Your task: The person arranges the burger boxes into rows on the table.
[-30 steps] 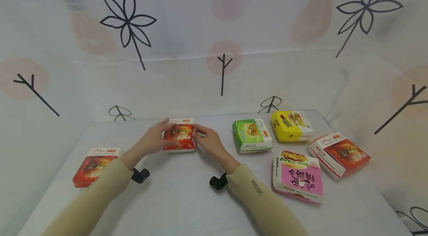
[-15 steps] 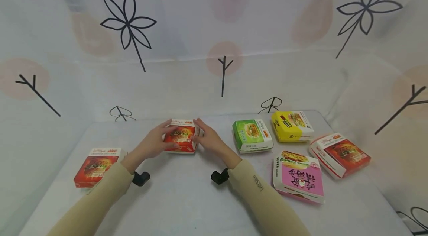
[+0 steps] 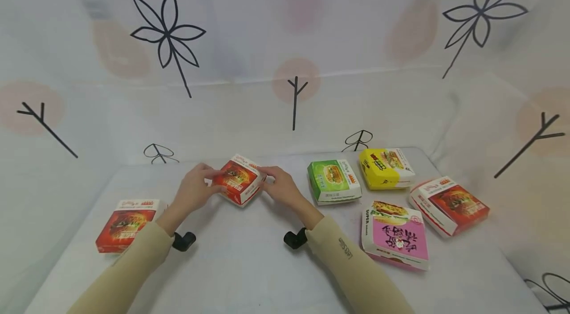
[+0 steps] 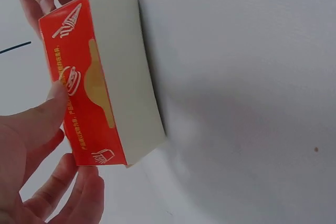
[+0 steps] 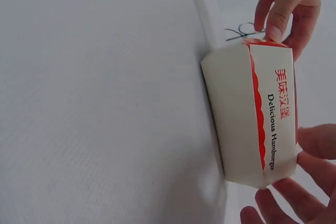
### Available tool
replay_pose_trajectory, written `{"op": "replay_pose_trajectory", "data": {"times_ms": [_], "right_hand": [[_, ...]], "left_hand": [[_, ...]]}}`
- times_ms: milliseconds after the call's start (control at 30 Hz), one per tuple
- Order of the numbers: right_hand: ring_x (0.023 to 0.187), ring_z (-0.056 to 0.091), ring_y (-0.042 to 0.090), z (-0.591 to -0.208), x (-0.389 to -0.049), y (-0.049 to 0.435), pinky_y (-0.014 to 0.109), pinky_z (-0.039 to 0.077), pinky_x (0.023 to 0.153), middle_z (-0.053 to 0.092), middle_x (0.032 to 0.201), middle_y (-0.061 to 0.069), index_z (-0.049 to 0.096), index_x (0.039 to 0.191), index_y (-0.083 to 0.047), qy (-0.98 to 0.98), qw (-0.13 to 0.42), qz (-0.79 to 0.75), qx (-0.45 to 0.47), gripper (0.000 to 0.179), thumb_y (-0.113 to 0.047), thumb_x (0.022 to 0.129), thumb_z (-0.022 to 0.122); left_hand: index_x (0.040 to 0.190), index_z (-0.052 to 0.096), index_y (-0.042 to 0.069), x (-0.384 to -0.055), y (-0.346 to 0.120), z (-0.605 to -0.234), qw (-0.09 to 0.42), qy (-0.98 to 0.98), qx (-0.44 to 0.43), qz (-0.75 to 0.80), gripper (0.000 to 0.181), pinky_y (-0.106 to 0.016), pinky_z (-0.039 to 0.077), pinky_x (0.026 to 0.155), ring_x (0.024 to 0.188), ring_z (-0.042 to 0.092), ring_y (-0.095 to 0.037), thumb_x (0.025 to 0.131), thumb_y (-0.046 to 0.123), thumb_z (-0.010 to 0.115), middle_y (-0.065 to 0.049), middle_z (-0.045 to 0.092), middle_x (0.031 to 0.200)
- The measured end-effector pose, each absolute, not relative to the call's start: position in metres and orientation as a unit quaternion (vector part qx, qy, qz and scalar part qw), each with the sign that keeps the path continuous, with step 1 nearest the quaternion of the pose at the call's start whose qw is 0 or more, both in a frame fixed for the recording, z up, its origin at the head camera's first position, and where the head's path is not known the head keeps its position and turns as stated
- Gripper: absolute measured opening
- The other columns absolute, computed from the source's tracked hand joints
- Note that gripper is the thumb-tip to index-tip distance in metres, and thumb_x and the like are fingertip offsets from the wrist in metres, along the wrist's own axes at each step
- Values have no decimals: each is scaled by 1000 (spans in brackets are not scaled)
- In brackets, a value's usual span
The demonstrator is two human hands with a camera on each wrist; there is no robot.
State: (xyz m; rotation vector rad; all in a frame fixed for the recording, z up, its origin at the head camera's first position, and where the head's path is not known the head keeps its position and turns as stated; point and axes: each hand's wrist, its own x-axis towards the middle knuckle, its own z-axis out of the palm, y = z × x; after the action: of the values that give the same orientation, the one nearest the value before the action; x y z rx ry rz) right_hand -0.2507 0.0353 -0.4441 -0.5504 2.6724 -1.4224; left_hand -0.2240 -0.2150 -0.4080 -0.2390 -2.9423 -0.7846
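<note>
- The left sleeve (image 3: 126, 267) overlaps the left box (image 3: 124, 227) in the head view, so that forearm is best held high enough not to nudge it
- The pink box (image 3: 396, 235) lies just beside the right sleeve (image 3: 354, 269); an elbow swung outward could catch it
- The left hand (image 3: 194, 190) grips the box (image 3: 239, 181) at its left side, thumb apart from fingers
- The right hand (image 3: 283, 188) grips the opposite side likewise
- The box sits askew between them, toward the back of the table (image 3: 249, 264); whether its whole base touches down is unclear
- Turning it well likely calls for both hands moving together with light pressure, since card may dent
- The wall (image 3: 249, 128) stands just behind, so pushing backward seems unwise
</note>
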Motion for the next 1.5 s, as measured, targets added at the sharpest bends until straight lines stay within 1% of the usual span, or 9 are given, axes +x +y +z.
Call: {"op": "replay_pose_trajectory", "data": {"times_ms": [167,433,767,900,1033,1233,1300,1400,1500], "right_hand": [[128,52,30,-446,-248,36,47,44,104,58,136,12,60,138,-10,871,8,-452,-194,42,-14,97,64],[124,55,31,-446,-246,37,46,45,103,59,133,14,60,138,-9,884,-10,-419,-205,40,-12,98,63],[102,65,21,-439,-243,38,37,54,85,69,111,6,72,122,-12,901,-50,-393,-177,28,-8,95,67],[89,62,17,-437,-242,39,32,52,76,69,105,5,69,128,-14,911,-48,-371,-174,32,-10,96,66],[82,57,15,-436,-242,41,32,50,72,67,96,4,68,130,-11,907,-43,-383,-172,32,-11,98,63],[90,63,16,-441,-243,42,33,53,77,71,101,3,74,115,-10,888,-47,-430,-158,21,-14,96,68],[95,64,18,-442,-244,42,35,54,80,70,106,5,74,115,-10,883,-41,-443,-150,22,-15,94,71],[105,63,23,-442,-247,42,38,54,85,66,118,8,71,121,-11,877,-28,-457,-144,33,-16,89,77],[121,57,28,-442,-250,41,43,51,95,56,136,12,64,132,-11,877,-12,-455,-153,52,-19,84,82]], "left_hand": [[130,67,9,-220,-214,-407,26,-964,-63,-257,53,-46,52,85,107,56,-32,85,33,80,-12,57,124],[139,60,11,-219,-205,-412,8,-968,-34,-249,77,-51,49,93,121,50,-37,79,54,80,-16,47,138],[140,58,9,-216,-198,-411,3,-963,-69,-262,67,-60,39,104,134,40,-40,85,43,77,-16,43,148],[140,59,10,-215,-199,-406,-9,-964,-87,-252,60,-62,33,108,140,34,-42,88,36,75,-15,38,155],[141,58,12,-214,-202,-402,-14,-964,-113,-239,54,-62,32,108,141,34,-43,91,29,71,-13,40,155],[138,61,13,-213,-206,-402,6,-960,-136,-245,47,-56,45,101,133,47,-40,92,19,70,-11,51,148],[136,63,12,-213,-206,-402,8,-959,-137,-249,45,-53,48,97,130,50,-38,92,18,70,-10,53,145],[134,65,12,-213,-208,-404,9,-956,-137,-259,42,-51,50,96,128,52,-36,93,15,70,-11,56,142],[134,65,14,-216,-210,-409,8,-952,-139,-272,42,-52,50,96,129,52,-36,93,15,70,-11,56,142]]}}
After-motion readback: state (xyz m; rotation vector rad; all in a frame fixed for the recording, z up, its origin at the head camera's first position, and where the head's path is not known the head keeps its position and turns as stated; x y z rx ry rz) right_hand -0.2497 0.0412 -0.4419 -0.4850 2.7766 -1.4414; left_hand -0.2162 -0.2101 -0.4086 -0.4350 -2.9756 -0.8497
